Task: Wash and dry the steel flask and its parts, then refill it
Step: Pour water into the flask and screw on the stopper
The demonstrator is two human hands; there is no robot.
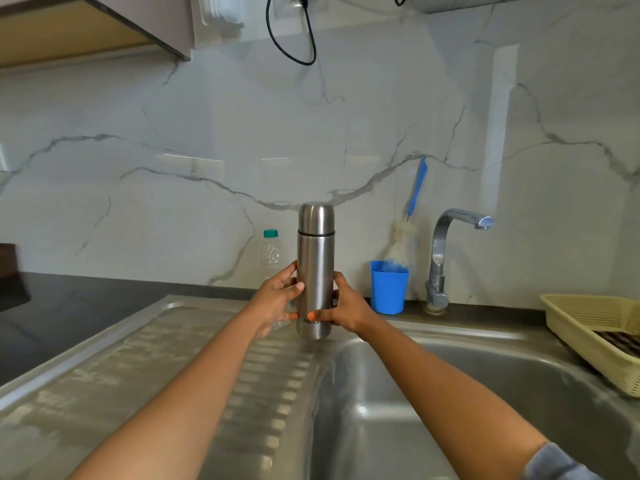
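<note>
The steel flask (315,258) stands upright with its cap on, at the back of the ribbed drainboard (194,368) beside the sink basin. My left hand (278,297) grips its lower body from the left, fingers curled round it. From the right, my right hand (344,308) holds the same lower part, thumb across the front near the printed name. Both forearms reach in from the bottom of the view.
A clear plastic bottle with a green cap (270,252) stands behind the flask. A blue cup (388,287) holds a bottle brush (408,220). The tap (450,251) rises over the sink basin (450,393). A cream basket (602,337) sits at the right.
</note>
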